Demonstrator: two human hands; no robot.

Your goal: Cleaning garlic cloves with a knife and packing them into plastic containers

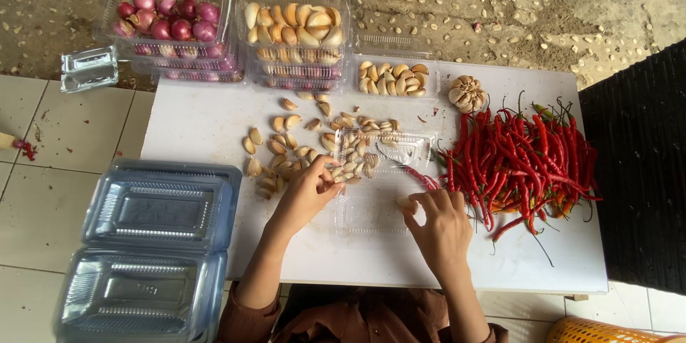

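Observation:
My left hand (309,189) reaches onto a scatter of loose garlic cloves (286,150) on the white table (207,121), its fingertips pinched on a clove at the edge of an open clear plastic clamshell box (379,179). My right hand (439,218) rests on the near half of that box with a garlic clove (407,204) held at its fingertips. Several cloves lie inside the far half of the box. A heap of long red chillies (529,164) lies just right of my right hand.
At the table's far edge stand stacked clear boxes of shallots (168,18) and garlic (293,25), a smaller box of cloves (393,78) and a whole garlic bulb (468,93). Stacks of empty clear boxes (153,250) sit on the floor at left. An orange basket (593,330) is near right.

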